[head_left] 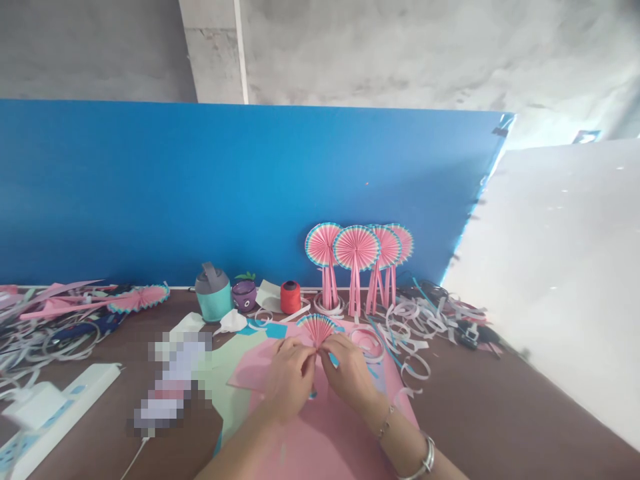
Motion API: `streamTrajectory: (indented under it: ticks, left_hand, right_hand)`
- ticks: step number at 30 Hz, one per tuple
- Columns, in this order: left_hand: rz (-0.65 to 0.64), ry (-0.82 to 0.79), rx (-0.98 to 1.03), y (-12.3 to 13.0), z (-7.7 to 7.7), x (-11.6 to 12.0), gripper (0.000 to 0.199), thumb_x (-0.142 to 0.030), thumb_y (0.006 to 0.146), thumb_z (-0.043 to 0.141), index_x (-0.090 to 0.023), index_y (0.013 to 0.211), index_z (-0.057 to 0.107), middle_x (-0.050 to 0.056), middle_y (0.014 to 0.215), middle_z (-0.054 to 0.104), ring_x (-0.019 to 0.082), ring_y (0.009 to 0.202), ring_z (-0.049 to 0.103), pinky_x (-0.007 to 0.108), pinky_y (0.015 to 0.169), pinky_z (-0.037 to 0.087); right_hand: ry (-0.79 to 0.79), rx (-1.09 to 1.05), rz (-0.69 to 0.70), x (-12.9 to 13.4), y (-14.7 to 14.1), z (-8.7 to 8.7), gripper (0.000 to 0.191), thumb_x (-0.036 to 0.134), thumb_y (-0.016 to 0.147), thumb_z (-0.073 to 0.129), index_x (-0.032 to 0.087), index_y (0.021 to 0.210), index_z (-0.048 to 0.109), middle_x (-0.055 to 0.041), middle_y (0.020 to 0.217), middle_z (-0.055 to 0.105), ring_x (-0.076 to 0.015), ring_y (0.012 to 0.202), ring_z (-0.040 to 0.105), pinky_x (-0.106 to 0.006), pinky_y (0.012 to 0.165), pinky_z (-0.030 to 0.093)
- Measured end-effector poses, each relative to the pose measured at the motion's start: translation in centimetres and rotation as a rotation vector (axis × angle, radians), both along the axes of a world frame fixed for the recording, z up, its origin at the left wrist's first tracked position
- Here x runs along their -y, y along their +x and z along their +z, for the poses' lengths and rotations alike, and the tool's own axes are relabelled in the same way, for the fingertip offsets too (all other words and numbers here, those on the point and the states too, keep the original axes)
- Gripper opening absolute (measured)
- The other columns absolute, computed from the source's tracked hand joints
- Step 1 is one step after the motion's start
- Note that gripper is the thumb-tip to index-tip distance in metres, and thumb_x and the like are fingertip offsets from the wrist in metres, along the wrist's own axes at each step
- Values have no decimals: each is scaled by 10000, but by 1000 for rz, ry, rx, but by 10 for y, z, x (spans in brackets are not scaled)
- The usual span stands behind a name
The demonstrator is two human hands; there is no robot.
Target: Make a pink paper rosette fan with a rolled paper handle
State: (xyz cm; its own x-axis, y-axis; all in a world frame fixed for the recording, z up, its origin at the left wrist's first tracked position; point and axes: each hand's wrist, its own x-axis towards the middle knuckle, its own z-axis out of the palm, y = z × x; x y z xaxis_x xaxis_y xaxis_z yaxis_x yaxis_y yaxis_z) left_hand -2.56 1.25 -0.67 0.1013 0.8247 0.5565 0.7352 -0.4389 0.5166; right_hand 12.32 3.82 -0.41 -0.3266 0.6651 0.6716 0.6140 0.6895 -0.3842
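A pleated pink paper fan [318,327] with a blue-and-cream edge is spread in a half circle, its folds gathered at the bottom. My left hand [293,373] pinches the gathered end from the left. From the other side my right hand [345,367] grips the same end, its fingertips close to the left ones. Beneath both hands lie sheets of pink paper [330,440], with pale green paper [233,380] showing at the left. The exact spot where the fingers meet the folds is partly hidden.
Several finished round pink fans [356,248] stand against the blue partition [200,187]. Behind my hands are a red thread spool [291,298], a purple pot [244,295] and a teal bottle [214,297]. Paper strips [407,320] lie right; a power strip [65,420] sits left.
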Motion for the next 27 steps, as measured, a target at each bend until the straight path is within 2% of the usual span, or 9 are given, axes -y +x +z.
streamTrajectory:
  ticks: [8,15,18,23,27]
  left_hand:
    - [2,-3,20,0,-3,0,225,-162,877,480,-226,822,689,61,745,645,234,814,578,369,747,438]
    - [-9,-3,37,2,2,3,229,-135,855,485,-209,858,701,59,752,661,225,815,590,384,778,452]
    - [3,-48,125,2,4,4,211,-168,850,501,-209,839,707,58,764,669,222,817,597,376,772,471]
    - [7,-190,293,2,2,0,177,-249,827,544,-218,756,704,54,800,683,228,880,608,358,785,496]
    - [1,-244,365,0,-2,-5,178,-279,816,553,-211,747,703,57,812,688,222,869,617,338,767,509]
  right_hand:
    - [9,12,1,-1,-1,0,250,95,864,437,198,681,572,-47,692,624,-186,685,568,-282,626,402]
    - [86,-38,2,0,-1,0,232,95,837,445,196,661,559,-40,678,602,-173,665,533,-281,623,395]
    - [50,-106,53,-1,1,2,214,100,823,464,194,662,570,-35,677,607,-172,669,537,-286,630,413]
    - [-119,-231,88,-5,4,1,178,86,758,517,213,657,591,-13,672,627,-168,668,571,-288,636,438]
    - [-172,-193,102,-4,6,4,190,94,781,521,226,671,603,-14,689,654,-183,708,596,-312,682,455]
